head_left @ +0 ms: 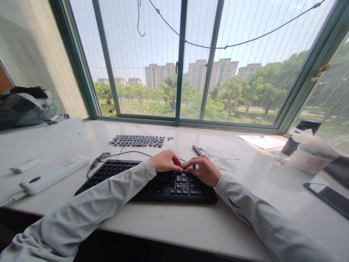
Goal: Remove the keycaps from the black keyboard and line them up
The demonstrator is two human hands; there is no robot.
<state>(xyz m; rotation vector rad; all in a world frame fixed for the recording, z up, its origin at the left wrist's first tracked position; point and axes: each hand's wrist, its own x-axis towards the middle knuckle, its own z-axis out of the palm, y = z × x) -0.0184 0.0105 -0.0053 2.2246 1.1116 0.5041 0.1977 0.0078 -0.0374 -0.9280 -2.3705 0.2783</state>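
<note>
Keyboard (pixel 163 183): black, flat on the bench (pixel 245 174), left forearm crossing over it; many key positions bare, caps on much of the number pad.
Left hand (pixel 167 161): thumb and fingers curled inward over the pad's upper part.
Right hand (pixel 204 171): fingertips bunched just beside the left's; cannot tell whether either of the hands pinches a cap.
Loose keycaps (pixel 139 140): in rows behind keyboard, near window.
Cable (pixel 97 160): coiled by keyboard's left rear.
Phone (pixel 331 198): far right, lying flat.

The partly capped black keyboard (pixel 165 187) lies flat, loose keycaps (pixel 138 139) behind it.
</note>
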